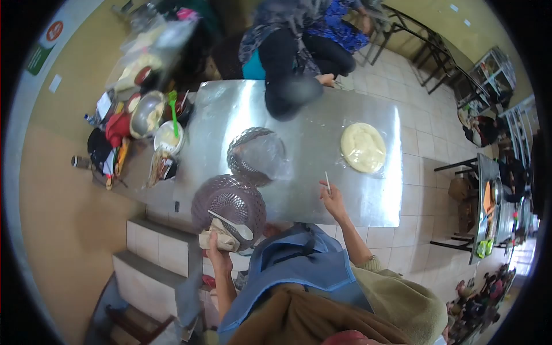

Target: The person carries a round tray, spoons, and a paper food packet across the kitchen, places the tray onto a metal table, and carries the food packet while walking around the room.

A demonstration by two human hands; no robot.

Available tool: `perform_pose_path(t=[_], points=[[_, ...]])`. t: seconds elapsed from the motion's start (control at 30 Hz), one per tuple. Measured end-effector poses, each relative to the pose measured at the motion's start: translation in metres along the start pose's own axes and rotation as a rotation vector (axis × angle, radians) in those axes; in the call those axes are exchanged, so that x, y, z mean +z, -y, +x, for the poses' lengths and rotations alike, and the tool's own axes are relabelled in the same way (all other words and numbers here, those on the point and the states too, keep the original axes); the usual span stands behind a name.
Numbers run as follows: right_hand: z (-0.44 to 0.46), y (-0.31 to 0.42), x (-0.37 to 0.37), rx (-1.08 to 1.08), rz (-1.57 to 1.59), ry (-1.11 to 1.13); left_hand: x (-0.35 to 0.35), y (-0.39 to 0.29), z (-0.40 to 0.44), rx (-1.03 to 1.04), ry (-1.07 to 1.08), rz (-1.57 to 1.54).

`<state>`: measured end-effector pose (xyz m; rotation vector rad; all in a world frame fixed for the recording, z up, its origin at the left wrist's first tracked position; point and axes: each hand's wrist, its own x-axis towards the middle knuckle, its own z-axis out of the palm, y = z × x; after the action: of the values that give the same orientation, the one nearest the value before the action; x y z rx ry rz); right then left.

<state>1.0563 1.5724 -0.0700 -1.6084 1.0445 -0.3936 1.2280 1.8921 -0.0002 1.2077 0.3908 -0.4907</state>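
My left hand (214, 244) is closed round a crumpled beige packet (225, 237) at the rim of a purple-grey perforated basket (201, 198). A white spoon (244, 231) lies across the basket, close against the packet. My right hand (332, 202) pinches a thin whitish stick-like thing (328, 183), pointing up over the metal table; its kind is too small to make out. Farther right, a round flat piece of pale dough (363, 147) rests on clear plastic. Behind the first basket stands a second perforated basket (238, 150), with clear plastic in it.
The steel table (310, 144) reaches away from me. A person (287, 57) in dark trousers is at its far edge. On the left are a metal bowl (146, 115), a white bowl (169, 137) and a green spatula (173, 109). Tiled steps (152, 247) lie lower left.
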Motion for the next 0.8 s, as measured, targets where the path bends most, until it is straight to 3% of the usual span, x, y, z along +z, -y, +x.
perform_pose_path(t=[0.27,0.47,0.8], points=[[-0.004,0.041,-0.054,0.163,0.265,0.157,0.093,0.036,0.0,-0.08,0.234,0.096],[-0.003,0.001,-0.086,0.157,0.275,0.027,0.154,0.072,0.002,-0.203,0.436,0.227],[-0.026,-0.066,-0.12,0.309,0.329,-0.192,0.197,0.146,0.052,-0.305,0.561,0.443]])
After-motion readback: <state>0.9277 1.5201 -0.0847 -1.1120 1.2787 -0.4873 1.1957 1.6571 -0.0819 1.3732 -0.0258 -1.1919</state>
